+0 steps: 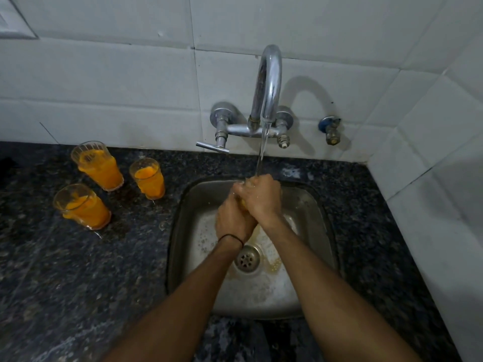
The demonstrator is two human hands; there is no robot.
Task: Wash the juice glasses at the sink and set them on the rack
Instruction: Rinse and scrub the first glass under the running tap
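Observation:
Both my hands meet over the steel sink (322, 205), under the running water. My left hand (231, 222) grips a juice glass (242, 203) from below. Only a yellowish sliver of that glass shows between the hands. My right hand (261, 195) curls over its upper part, right where the stream lands. Three more glasses with orange juice stand on the dark counter to the left: a tall one at the back (100, 167), a smaller one (149, 178) nearer the sink, and one in front (83, 207). No rack is in view.
The chrome wall tap (269, 82) arches above the sink with its lever (212, 147) pointing left. A small blue-capped valve (330, 129) sits on the right wall. The drain (247, 258) has yellowish water beside it. Speckled granite counter (65, 283) surrounds the sink; tiled walls close the back and right.

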